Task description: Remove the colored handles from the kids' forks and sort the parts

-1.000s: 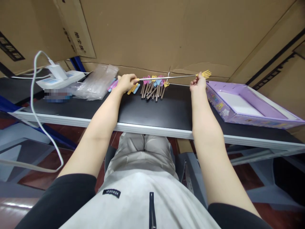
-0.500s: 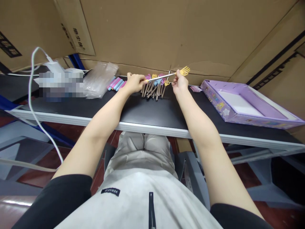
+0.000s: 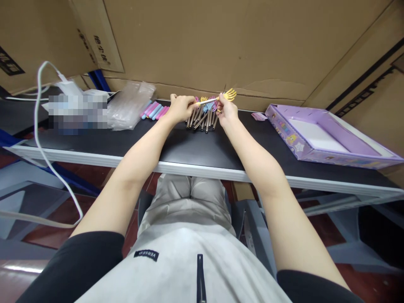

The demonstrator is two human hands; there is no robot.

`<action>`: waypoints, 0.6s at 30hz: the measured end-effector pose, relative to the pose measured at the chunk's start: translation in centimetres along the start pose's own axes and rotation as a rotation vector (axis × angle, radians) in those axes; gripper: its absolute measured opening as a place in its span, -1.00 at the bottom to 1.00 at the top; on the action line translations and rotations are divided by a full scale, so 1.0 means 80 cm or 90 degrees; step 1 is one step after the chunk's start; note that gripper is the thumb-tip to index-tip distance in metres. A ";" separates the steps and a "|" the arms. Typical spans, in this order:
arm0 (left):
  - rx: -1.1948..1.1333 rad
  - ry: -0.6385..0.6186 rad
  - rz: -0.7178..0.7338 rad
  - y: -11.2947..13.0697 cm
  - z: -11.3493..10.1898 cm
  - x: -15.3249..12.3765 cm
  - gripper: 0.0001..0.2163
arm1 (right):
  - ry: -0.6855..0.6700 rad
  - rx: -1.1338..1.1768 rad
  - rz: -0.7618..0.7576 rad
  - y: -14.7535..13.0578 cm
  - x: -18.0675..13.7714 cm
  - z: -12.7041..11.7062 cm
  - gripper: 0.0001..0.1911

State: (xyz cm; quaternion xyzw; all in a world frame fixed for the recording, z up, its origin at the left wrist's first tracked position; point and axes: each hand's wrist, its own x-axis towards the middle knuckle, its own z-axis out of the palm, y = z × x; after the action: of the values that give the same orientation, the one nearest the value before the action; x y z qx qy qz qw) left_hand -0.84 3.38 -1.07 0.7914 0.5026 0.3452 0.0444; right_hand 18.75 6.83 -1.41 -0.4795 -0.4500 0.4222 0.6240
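A telescopic back scratcher (image 3: 208,101) with a yellow hand-shaped head is held level above the table, its short silver rod showing between my hands. My left hand (image 3: 182,108) is closed around its left end, where a bit of yellow shows. Just below the yellow head, the fingers of my right hand (image 3: 227,111) pinch the rod. Under and between both hands lies a pile of back scratchers (image 3: 202,121) with metal rods and pink, blue and yellow heads. Pink and blue handles (image 3: 154,110) lie in a row left of my left hand.
Clear plastic bags (image 3: 128,107) lie at the left, beside a white charger (image 3: 70,87) with its cable. An open purple box (image 3: 285,132) stands on the right of the black table (image 3: 202,149). Cardboard (image 3: 195,46) walls the back. A small pink packet (image 3: 259,116) lies near the box.
My right hand has moved left toward my left hand, and the back scratcher's visible rod has become shorter. My left hand has stayed almost in place.
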 end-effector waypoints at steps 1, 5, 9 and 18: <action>0.000 0.004 -0.002 -0.004 -0.003 0.001 -0.85 | 0.003 -0.011 -0.010 -0.003 0.008 -0.005 -0.47; 0.037 0.024 -0.073 -0.032 -0.027 -0.001 -0.87 | 0.113 0.000 0.008 -0.031 0.032 -0.053 -0.56; 0.076 -0.009 -0.175 -0.053 -0.054 -0.011 -0.85 | 0.294 0.104 0.074 -0.065 0.028 -0.120 -0.54; 0.081 -0.069 -0.073 0.009 -0.033 -0.012 -0.79 | 0.162 0.141 0.087 -0.060 -0.027 -0.036 -0.60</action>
State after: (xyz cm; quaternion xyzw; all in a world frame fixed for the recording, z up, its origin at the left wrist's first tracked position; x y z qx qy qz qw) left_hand -2.10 1.52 0.70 0.7801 0.5646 0.2664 0.0405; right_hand 21.50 3.24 2.56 -0.4868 -0.2847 0.4461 0.6949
